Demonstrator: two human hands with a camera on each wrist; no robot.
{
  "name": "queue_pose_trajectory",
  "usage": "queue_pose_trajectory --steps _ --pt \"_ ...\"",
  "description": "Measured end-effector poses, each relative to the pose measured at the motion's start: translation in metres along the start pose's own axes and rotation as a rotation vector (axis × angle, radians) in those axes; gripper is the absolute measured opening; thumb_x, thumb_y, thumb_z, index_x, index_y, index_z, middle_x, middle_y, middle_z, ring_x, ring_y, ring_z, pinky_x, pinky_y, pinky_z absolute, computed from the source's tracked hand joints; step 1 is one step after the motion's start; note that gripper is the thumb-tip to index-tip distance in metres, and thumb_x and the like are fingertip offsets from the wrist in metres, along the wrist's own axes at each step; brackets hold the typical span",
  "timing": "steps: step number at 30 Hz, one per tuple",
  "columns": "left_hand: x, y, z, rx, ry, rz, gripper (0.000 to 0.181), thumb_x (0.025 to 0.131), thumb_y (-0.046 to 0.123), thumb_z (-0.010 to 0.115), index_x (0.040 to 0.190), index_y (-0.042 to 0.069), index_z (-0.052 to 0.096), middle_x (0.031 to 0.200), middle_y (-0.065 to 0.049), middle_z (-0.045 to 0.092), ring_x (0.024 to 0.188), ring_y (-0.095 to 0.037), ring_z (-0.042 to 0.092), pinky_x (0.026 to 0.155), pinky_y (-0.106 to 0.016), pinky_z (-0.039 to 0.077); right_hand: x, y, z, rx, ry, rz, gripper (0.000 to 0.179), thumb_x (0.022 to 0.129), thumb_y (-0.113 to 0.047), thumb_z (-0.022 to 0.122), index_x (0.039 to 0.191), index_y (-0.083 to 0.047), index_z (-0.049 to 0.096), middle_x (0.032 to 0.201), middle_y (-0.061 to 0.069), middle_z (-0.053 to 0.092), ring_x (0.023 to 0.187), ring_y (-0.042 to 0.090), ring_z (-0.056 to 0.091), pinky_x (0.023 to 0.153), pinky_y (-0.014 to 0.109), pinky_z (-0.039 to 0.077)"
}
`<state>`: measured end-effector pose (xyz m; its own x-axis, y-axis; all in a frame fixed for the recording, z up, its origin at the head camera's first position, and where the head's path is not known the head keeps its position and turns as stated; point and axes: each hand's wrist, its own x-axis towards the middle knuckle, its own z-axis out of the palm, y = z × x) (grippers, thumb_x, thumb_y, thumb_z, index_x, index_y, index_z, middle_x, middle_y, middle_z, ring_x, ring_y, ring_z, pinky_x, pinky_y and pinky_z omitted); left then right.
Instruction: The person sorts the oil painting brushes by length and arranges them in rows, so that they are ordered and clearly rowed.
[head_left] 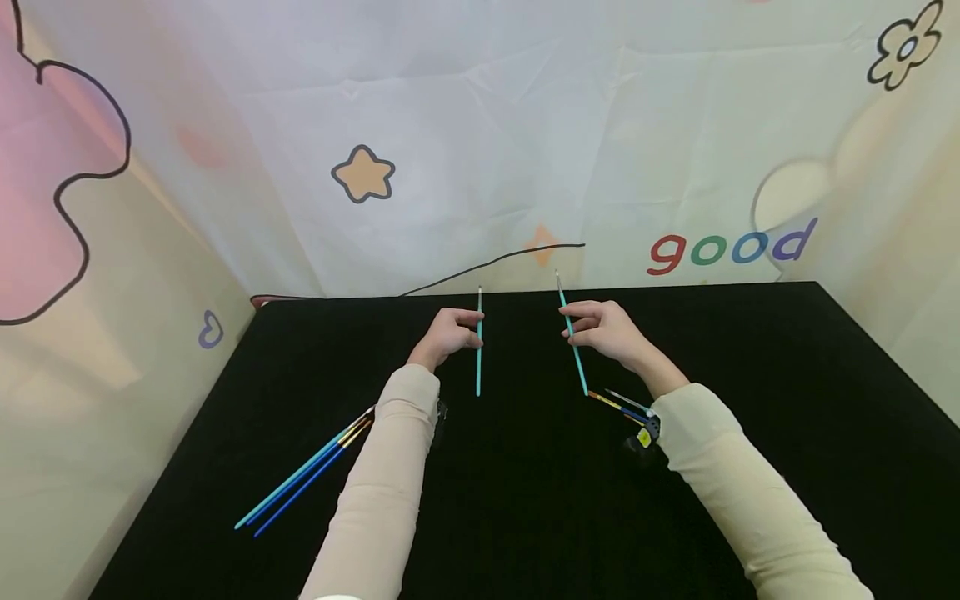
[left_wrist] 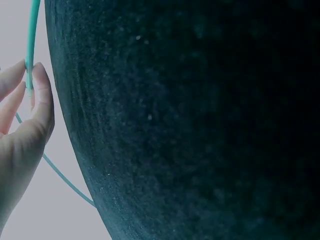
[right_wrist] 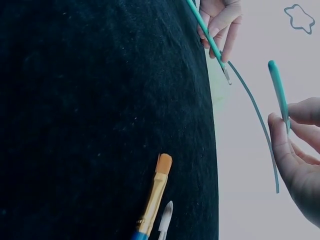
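Note:
My left hand (head_left: 447, 335) pinches a slim turquoise paintbrush (head_left: 478, 375) between thumb and fingers, its pale bristle tip pointing away from me. Across from it, my right hand (head_left: 606, 332) grips a second turquoise paintbrush (head_left: 579, 367), which slants with its bristle end up and to the left. A gap separates the two brushes. In the left wrist view, the fingertips close around the turquoise handle (left_wrist: 32, 35). The right wrist view catches both hands, with the left hand's brush (right_wrist: 206, 35) at the top and the right hand's brush (right_wrist: 278, 87) at the right.
Blue and turquoise paintbrushes (head_left: 300, 475) lie together on the black tabletop (head_left: 525, 500), left of my left sleeve. More brushes (head_left: 611, 402) lie by my right wrist, partly hidden by the wrist camera (head_left: 647, 433). Behind the table hangs a printed curtain (head_left: 480, 150).

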<state>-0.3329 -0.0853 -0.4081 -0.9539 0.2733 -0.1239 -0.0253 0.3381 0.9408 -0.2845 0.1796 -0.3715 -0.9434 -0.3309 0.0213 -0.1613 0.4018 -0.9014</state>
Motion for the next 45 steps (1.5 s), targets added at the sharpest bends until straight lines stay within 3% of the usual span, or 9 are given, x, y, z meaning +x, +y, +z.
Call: queue_pose_trajectory --steps 10,16,22,29,33,36,39,42,45 --pt "-0.001 -0.007 -0.003 0.069 -0.021 -0.06 0.05 0.079 -0.013 0.057 0.127 -0.001 0.05 0.125 -0.021 0.047 0.091 -0.023 0.056 0.085 -0.035 0.047 0.012 -0.006 0.011 -0.024 0.008 0.022 0.05 0.081 0.007 0.058 0.129 0.005 0.046 0.101 0.026 0.062 0.091 0.027 0.062 0.083 0.04 0.048" --pt "0.0 -0.005 0.002 0.141 -0.012 -0.048 0.05 0.079 -0.009 0.061 0.128 0.001 0.051 0.124 -0.019 0.05 0.109 -0.028 0.049 0.09 -0.038 0.044 0.021 -0.009 0.016 -0.021 0.002 0.043 0.051 0.081 0.008 0.058 0.13 0.005 0.045 0.105 0.029 0.06 0.093 0.029 0.062 0.086 0.041 0.046" --pt "-0.001 -0.004 0.006 0.172 0.004 -0.05 0.05 0.08 -0.007 0.062 0.128 0.003 0.052 0.12 -0.018 0.052 0.104 -0.027 0.051 0.089 -0.037 0.044 0.025 -0.01 0.022 -0.013 0.01 0.057 0.053 0.081 0.008 0.057 0.132 0.004 0.043 0.106 0.03 0.059 0.094 0.03 0.061 0.089 0.043 0.043" --pt "-0.003 -0.002 0.007 0.3 -0.022 -0.032 0.051 0.079 -0.003 0.065 0.128 0.003 0.051 0.121 -0.018 0.052 0.11 -0.028 0.048 0.09 -0.038 0.042 0.031 -0.004 0.031 0.033 0.02 0.107 0.054 0.081 0.008 0.056 0.133 0.002 0.043 0.114 0.028 0.056 0.1 0.033 0.058 0.093 0.043 0.041" --pt "-0.005 -0.002 0.003 0.289 -0.046 -0.022 0.051 0.079 -0.004 0.064 0.129 0.003 0.051 0.123 -0.018 0.051 0.113 -0.029 0.046 0.091 -0.038 0.042 0.034 -0.001 0.039 0.036 0.02 0.117 0.054 0.081 0.007 0.056 0.133 0.002 0.043 0.113 0.028 0.056 0.099 0.031 0.059 0.093 0.043 0.041" --pt "-0.006 -0.004 -0.002 0.258 -0.065 -0.024 0.053 0.078 -0.005 0.065 0.128 0.004 0.051 0.121 -0.018 0.051 0.109 -0.026 0.048 0.087 -0.036 0.045 0.036 0.001 0.044 0.047 0.012 0.121 0.053 0.081 0.007 0.056 0.133 0.003 0.042 0.114 0.027 0.056 0.099 0.03 0.059 0.094 0.042 0.04" --pt "-0.006 -0.007 -0.008 0.24 -0.094 -0.033 0.055 0.077 -0.005 0.067 0.129 0.005 0.052 0.114 -0.017 0.052 0.091 -0.021 0.051 0.074 -0.03 0.049 0.037 0.003 0.048 0.061 0.002 0.113 0.053 0.081 0.008 0.055 0.133 0.005 0.041 0.118 0.028 0.054 0.1 0.03 0.059 0.095 0.043 0.039" --pt "-0.006 -0.009 -0.011 0.237 -0.135 -0.037 0.057 0.076 -0.004 0.068 0.129 0.006 0.051 0.102 -0.014 0.053 0.073 -0.016 0.047 0.061 -0.023 0.045 0.038 0.004 0.052 0.075 0.004 0.109 0.053 0.081 0.009 0.054 0.132 0.006 0.041 0.119 0.028 0.052 0.1 0.031 0.059 0.094 0.043 0.04" --pt "-0.006 -0.01 -0.012 0.273 -0.157 -0.041 0.06 0.075 -0.001 0.07 0.131 0.007 0.05 0.094 -0.01 0.051 0.069 -0.014 0.042 0.058 -0.023 0.04 0.039 0.004 0.057 0.093 0.011 0.108 0.052 0.081 0.009 0.053 0.132 0.008 0.041 0.121 0.028 0.051 0.1 0.032 0.059 0.092 0.042 0.042"
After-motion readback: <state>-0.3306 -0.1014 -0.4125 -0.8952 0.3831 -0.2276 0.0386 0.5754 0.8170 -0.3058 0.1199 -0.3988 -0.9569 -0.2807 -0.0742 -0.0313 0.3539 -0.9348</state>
